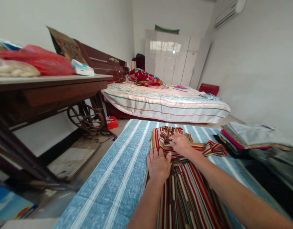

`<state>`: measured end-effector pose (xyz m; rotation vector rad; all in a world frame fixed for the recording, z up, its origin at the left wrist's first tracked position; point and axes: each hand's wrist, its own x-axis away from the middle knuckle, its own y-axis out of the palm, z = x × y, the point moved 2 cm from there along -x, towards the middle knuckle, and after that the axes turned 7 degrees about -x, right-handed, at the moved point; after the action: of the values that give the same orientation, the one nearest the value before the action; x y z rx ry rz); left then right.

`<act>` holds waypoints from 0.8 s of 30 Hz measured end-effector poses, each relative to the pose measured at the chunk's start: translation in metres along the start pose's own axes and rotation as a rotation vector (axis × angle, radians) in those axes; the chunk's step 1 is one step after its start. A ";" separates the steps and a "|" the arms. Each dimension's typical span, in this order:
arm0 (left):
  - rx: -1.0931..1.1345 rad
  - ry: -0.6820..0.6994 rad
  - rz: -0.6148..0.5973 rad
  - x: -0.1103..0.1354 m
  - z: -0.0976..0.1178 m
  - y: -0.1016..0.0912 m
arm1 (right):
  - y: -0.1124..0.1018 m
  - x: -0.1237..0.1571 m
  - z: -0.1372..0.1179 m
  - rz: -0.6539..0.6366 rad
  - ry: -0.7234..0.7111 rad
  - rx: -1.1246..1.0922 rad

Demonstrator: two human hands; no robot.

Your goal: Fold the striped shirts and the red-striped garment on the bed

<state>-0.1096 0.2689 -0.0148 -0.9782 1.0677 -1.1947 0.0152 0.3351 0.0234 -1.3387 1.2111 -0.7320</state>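
A garment with red, tan, black and cream stripes (188, 194), which looks like a dress or long top, lies spread on a blue cloth with white stripes (105, 178). My left hand (159, 163) rests flat on its left edge, fingers spread and pointing away from me. Farther up, my right hand (181, 143) lies on the upper part of the garment, its fingers slightly bent against the fabric. A striped sleeve (215, 148) extends to the right beyond my right forearm. The garment's near end runs out of view at the bottom.
Folded clothes (258, 135) are stacked on the right, with dark garments (275, 171) nearer me. A sewing machine table (53, 87) stands at left, carrying a red plastic bag (46, 60). Beyond is a bed (167, 103) before a white wardrobe (172, 57).
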 end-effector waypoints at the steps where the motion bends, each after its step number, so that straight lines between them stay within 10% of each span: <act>1: -0.008 -0.001 -0.007 -0.001 -0.001 0.000 | -0.004 0.012 0.015 0.010 0.038 0.007; 10: -0.116 0.024 0.001 -0.008 -0.001 -0.003 | -0.002 0.082 0.130 0.057 0.374 0.032; 24: -0.177 0.267 -0.090 -0.029 -0.038 -0.025 | 0.038 0.100 0.154 0.167 0.307 -0.088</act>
<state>-0.1540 0.2939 0.0041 -1.0299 1.3714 -1.3484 0.1769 0.2972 -0.0628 -1.2075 1.5949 -0.7903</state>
